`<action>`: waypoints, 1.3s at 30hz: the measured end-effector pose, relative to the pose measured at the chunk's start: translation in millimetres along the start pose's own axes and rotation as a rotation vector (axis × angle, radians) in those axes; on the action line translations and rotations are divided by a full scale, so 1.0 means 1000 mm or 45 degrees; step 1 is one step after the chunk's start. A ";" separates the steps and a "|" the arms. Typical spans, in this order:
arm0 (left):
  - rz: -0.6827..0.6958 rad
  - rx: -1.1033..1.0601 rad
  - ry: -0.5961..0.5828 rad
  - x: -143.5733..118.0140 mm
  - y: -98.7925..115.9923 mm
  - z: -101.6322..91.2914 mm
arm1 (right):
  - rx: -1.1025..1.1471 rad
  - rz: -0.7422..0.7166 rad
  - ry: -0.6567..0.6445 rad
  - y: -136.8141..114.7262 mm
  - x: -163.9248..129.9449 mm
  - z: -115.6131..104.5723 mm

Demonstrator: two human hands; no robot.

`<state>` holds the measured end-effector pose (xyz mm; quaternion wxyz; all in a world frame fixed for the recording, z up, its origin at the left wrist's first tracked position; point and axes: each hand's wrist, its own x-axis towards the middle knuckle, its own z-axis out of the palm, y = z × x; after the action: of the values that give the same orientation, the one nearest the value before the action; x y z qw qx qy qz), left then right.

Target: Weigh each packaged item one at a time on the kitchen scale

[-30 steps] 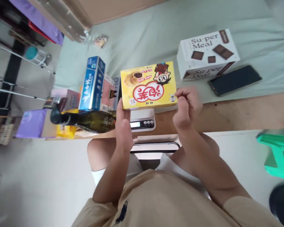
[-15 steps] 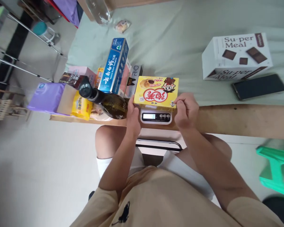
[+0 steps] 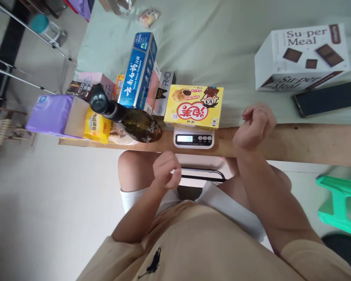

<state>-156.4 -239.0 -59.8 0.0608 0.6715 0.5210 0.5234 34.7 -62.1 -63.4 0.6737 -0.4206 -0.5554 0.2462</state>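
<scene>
1. Head view, centre: a yellow snack box [image 3: 196,106] lies flat on a small white kitchen scale [image 3: 193,138], whose lit display faces the person. The scale stands at the near edge of the wooden bench [image 3: 304,142].
2. Head view, hands: the left hand [image 3: 166,170] hangs below the bench edge, over the lap, fingers loosely curled, holding nothing. The right hand [image 3: 254,125] hovers above the bench edge just right of the scale, fingers curled in, also empty. Neither hand touches the box.
3. Head view, left of the scale: a dark glass bottle [image 3: 125,119] lies tilted, its cap pointing away to the left and its base close to the box. Behind it stands a blue toothpaste carton [image 3: 137,70], with a pink carton and a white carton [image 3: 164,91] just beside it. Further left are a yellow packet [image 3: 96,127], a purple pack [image 3: 49,114] and a pink box [image 3: 90,80].
4. Head view, right: a white box printed "Su-per Meal" [image 3: 302,56] rests on the pale green cloth [image 3: 210,43], well apart from the scale. A dark phone [image 3: 327,98] lies flat just in front of it.
5. Head view, lower right: a green plastic stool [image 3: 341,205] stands on the floor beside the person's leg.
</scene>
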 end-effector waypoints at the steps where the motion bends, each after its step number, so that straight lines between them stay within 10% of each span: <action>1: -0.035 0.024 -0.056 -0.004 -0.001 -0.010 | -0.009 0.020 0.012 0.000 0.001 -0.001; 7: -0.166 0.201 -0.327 -0.035 -0.016 -0.048 | 0.015 0.028 0.004 -0.001 0.002 -0.003; 15: -0.215 0.141 -0.703 -0.104 -0.036 -0.019 | 0.019 0.042 -0.028 0.008 -0.002 -0.001; 34: -0.487 -0.048 -0.660 -0.116 -0.058 -0.001 | -0.004 0.035 -0.040 0.005 -0.003 0.001; 39: -0.421 -0.105 -0.513 -0.104 -0.049 -0.006 | -0.057 -0.377 -0.271 -0.011 -0.003 -0.004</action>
<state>-183.0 -299.4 -154.6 0.2755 0.6647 0.5793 0.3830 36.6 -71.5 -55.4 0.6306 -0.3207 -0.6847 0.1752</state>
